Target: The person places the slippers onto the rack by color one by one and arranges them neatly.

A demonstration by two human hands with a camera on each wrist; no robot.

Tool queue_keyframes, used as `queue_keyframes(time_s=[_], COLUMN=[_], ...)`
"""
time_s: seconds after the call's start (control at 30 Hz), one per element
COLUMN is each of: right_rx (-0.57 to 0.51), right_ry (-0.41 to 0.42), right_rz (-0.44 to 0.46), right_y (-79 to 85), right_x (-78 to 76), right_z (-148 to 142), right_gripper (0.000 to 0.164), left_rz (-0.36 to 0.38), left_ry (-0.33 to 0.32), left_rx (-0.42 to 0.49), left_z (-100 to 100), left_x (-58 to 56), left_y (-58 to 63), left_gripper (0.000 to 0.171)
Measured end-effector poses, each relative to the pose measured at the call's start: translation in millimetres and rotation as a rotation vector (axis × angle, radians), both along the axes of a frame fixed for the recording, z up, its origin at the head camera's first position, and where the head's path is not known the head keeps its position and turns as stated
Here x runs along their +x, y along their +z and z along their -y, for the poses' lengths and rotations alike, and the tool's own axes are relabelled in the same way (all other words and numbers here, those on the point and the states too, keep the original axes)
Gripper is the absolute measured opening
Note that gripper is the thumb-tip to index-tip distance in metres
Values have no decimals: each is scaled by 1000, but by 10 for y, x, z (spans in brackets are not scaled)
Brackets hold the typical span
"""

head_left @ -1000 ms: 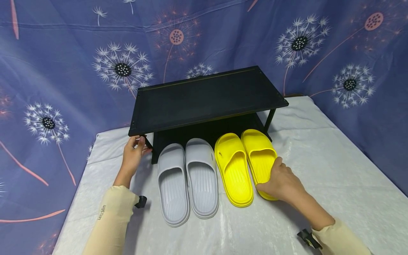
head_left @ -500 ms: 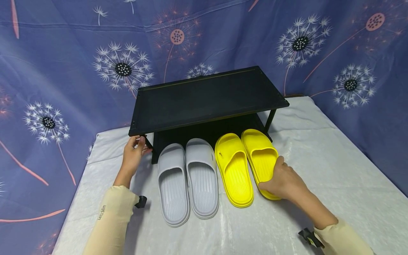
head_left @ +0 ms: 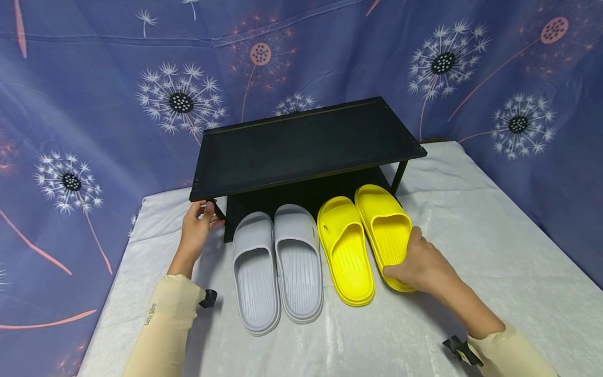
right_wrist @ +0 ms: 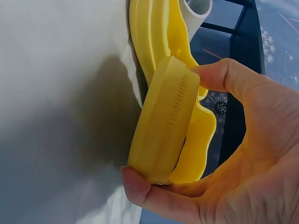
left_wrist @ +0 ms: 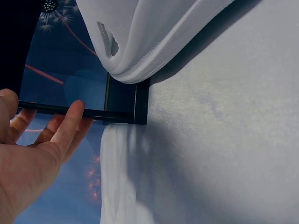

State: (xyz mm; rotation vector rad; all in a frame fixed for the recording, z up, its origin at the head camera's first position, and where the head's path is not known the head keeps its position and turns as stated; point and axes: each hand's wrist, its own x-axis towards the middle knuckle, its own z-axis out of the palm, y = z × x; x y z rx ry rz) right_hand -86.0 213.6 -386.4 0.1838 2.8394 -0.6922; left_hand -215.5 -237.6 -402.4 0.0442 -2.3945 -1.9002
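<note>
My right hand (head_left: 424,264) grips the heel end of the right yellow slipper (head_left: 377,201), thumb at its inner rim and fingers round the outer edge. In the right wrist view the slipper's heel (right_wrist: 163,121) faces the camera, pinched between thumb and fingers. The other yellow slipper (head_left: 341,214) lies close beside it on its left. Over at the left, my left hand (head_left: 195,230) holds the front left leg (left_wrist: 98,114) of a black two-tier shoe rack (head_left: 306,144), thumb and fingers about the thin bar. Both yellow toes point into the rack's lower tier.
Two grey slippers, the left one (head_left: 254,233) and the right one (head_left: 296,225), lie side by side with toes at the rack's lower shelf (head_left: 301,191). A white cloth (head_left: 509,235) covers the table. A blue dandelion-print curtain (head_left: 330,47) hangs close behind.
The right yellow slipper has shifted slightly right, then forward toward the rack, with my right hand on it. My left hand, the rack and the other slippers stay in place.
</note>
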Motion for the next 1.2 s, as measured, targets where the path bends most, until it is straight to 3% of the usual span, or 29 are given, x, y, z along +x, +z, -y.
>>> queue_keyframes(time_s=[0.3, 0.73, 1.2], right_rx=[-26, -56, -33], right_ry=[13, 41, 67], right_rz=[-71, -163, -201], right_y=[90, 195, 242], right_x=[54, 102, 149], right_z=[27, 35, 52], right_gripper=[97, 91, 101], left_rz=[-7, -22, -18], left_ry=[14, 22, 32], left_rx=[-35, -13, -46], left_z=[-24, -44, -36], left_x=[21, 23, 21], left_y=[6, 11, -9], left_gripper=[51, 48, 49])
